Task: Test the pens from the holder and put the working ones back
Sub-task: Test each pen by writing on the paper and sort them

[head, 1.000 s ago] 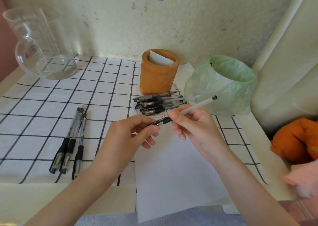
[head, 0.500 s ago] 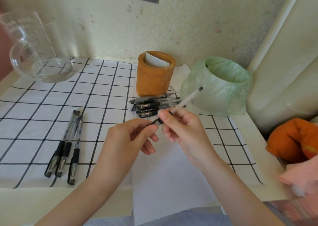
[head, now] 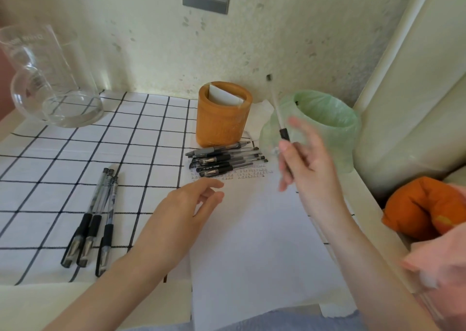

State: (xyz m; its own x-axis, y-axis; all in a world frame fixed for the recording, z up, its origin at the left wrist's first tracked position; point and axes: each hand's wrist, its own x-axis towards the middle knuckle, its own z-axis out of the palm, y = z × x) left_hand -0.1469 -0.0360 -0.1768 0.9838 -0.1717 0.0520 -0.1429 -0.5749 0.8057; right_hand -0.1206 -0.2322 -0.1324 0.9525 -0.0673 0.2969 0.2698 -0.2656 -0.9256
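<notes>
By the bin (head: 349,139), a blurred right hand (head: 306,165) grips a pen (head: 284,133), tip hidden.

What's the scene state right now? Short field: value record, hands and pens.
left hand: open, holds nothing, over the paper
right hand: grips one pen, tail end up, in front of the green-lined bin
holder: upright, white card inside, no pens visible in it
pen pile: lying before the holder, at the paper's far end
three pens: side by side on the checked cloth
</notes>
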